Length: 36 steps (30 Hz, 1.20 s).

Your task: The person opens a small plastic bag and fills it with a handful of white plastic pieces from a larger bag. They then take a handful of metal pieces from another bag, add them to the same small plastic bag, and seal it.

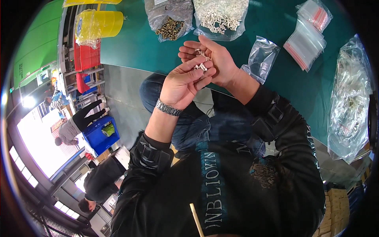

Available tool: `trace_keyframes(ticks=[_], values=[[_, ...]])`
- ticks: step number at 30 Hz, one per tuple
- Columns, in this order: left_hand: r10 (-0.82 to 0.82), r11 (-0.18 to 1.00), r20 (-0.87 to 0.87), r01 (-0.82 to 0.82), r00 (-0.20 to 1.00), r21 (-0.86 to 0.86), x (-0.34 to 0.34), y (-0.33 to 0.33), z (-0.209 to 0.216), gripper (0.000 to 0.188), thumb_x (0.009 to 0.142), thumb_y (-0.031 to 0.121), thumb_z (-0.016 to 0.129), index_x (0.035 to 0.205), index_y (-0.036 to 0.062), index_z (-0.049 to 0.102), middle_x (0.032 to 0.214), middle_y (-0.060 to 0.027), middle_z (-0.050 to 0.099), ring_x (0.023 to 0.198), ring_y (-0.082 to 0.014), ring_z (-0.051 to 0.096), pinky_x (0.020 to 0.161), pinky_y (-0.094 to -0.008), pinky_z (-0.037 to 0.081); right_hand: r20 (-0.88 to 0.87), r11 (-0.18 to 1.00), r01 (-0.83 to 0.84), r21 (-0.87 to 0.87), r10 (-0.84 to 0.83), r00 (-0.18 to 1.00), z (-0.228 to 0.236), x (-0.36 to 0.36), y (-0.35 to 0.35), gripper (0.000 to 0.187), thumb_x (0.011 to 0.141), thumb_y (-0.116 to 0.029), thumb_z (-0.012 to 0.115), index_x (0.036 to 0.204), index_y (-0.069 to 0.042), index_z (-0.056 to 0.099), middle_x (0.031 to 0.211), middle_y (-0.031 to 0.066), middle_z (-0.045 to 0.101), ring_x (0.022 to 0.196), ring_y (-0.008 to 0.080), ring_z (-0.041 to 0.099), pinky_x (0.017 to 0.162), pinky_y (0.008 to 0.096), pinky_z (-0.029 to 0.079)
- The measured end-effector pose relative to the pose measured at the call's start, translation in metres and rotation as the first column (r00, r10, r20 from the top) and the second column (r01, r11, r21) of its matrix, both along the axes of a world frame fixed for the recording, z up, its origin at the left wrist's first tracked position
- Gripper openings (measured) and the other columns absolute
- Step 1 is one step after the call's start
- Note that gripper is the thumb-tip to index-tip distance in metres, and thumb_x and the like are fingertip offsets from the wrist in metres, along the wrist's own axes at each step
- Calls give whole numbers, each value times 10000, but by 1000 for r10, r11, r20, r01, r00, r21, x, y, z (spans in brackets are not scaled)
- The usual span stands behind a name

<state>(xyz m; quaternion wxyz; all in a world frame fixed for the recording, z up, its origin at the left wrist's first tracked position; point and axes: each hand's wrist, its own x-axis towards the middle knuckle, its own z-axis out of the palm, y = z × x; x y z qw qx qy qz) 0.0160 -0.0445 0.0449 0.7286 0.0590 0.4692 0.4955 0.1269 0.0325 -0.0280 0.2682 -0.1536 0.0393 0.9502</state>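
Observation:
My left hand (184, 81), with a metal-band watch on its wrist, has its fingers curled around several small white cylindrical pieces (202, 67). Right against it, my right hand (221, 59) is cupped palm up, with more of these white pieces lying in its palm near the fingers. Both hands meet at the near edge of the green table (130, 53). Beyond them lie an open clear bag of white pieces (221, 21) and an open bag of small brass-coloured metal pieces (170, 28). An empty clear plastic bag (261, 59) lies beside my right wrist.
Stacked zip bags (306, 45) with red-edged tops lie to the right. A big clear bag of plastic packaging (349, 102) sits at the far right edge. Yellow bin (106, 23), red bin (86, 55) and blue crate (100, 136) stand left; two people are beyond.

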Motion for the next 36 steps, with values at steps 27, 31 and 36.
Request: trace_keyframes(ticks=[27, 31, 36], values=[[-20, 999, 50, 22, 999, -30, 0, 5, 1, 419, 881, 56, 394, 1262, -108, 461, 1139, -228, 617, 1088, -349, 615, 955, -425, 505, 66, 999, 8, 38, -10, 998, 8, 2, 0, 484, 979, -393, 464, 1193, 38, 520, 1154, 153, 594, 1110, 261, 568, 996, 368, 448], [-30, 1000, 42, 31, 999, -5, 0, 4, -1, 397, 897, 34, 393, 1261, -104, 469, 1135, -219, 621, 1079, -340, 622, 944, -418, 514, 66, 999, 7, 35, -9, 998, 8, 2, 1, 480, 976, -391, 472, 1184, 38, 528, 1152, 153, 595, 1111, 263, 569, 988, 370, 455], [-53, 999, -5, 53, 999, -4, -1, 3, -2, 364, 928, 17, 408, 1270, -87, 477, 1150, -198, 621, 1080, -318, 624, 937, -406, 519, 55, 999, 5, 35, -7, 998, 6, 2, 0, 478, 971, -391, 483, 1178, 37, 534, 1153, 152, 596, 1107, 264, 572, 979, 374, 462]])
